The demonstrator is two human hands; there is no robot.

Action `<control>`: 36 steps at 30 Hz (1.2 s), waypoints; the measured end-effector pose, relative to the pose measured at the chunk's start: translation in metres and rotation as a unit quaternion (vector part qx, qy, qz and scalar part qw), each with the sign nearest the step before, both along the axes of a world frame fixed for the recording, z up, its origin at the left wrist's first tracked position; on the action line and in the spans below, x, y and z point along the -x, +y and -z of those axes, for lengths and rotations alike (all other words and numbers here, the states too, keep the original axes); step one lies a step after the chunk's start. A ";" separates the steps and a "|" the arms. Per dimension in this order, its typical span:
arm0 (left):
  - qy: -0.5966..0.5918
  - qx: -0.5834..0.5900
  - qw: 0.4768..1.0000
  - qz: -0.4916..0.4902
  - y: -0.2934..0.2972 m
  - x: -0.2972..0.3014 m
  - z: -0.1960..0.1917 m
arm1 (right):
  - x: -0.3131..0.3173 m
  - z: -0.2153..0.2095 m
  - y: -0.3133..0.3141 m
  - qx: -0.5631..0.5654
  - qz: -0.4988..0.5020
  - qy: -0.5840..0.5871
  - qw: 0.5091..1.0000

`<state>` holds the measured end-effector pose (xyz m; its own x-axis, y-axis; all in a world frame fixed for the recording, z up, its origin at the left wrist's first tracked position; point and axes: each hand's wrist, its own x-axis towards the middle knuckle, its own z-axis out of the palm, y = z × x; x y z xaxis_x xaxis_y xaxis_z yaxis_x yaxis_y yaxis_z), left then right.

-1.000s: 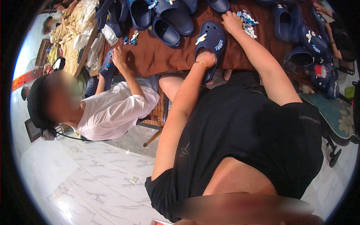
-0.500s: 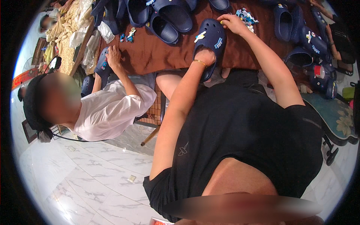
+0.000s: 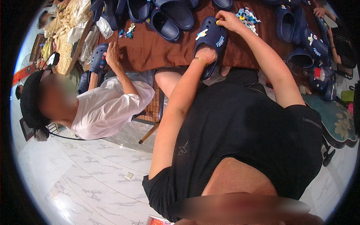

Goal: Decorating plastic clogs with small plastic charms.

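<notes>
A navy clog point(image 3: 210, 40) is held up over the near edge of the table. My left hand point(image 3: 207, 54) is pushed into its foot opening, so the fingers are hidden inside. On the clog's upper sit a white-and-yellow charm point(image 3: 201, 35) and a blue charm point(image 3: 220, 42). With thumb and fingers together, my right hand point(image 3: 230, 22) pinches a small yellow charm point(image 3: 218, 23) at the toe's right side. Just beyond that hand lies a heap of small colourful charms point(image 3: 252, 15) on the brown cloth point(image 3: 150, 54).
More navy clogs point(image 3: 174, 15) line the far side, and others point(image 3: 294, 24) lie at the right. A co-worker in white at my left handles another clog point(image 3: 98, 60). A few charms point(image 3: 130, 30) lie between us. Another person's hand point(image 3: 319, 12) shows far right.
My right hand stays at the clog's toe with the yellow charm, its fingers slightly shifted. The co-worker's hand and clog have moved a little.
</notes>
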<state>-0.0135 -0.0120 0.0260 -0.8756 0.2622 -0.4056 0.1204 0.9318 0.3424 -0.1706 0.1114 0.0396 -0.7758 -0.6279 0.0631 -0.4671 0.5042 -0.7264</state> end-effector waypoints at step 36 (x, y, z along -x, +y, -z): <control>0.010 0.005 1.000 0.009 0.002 0.000 -0.002 | 0.023 0.013 0.049 -0.196 0.194 0.062 0.959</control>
<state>-0.0130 -0.0098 0.0277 -0.8789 0.2737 -0.3907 0.1437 0.9329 0.3303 -0.1935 0.1602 0.0263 -0.9576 -0.2880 -0.0120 -0.2597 0.8803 -0.3970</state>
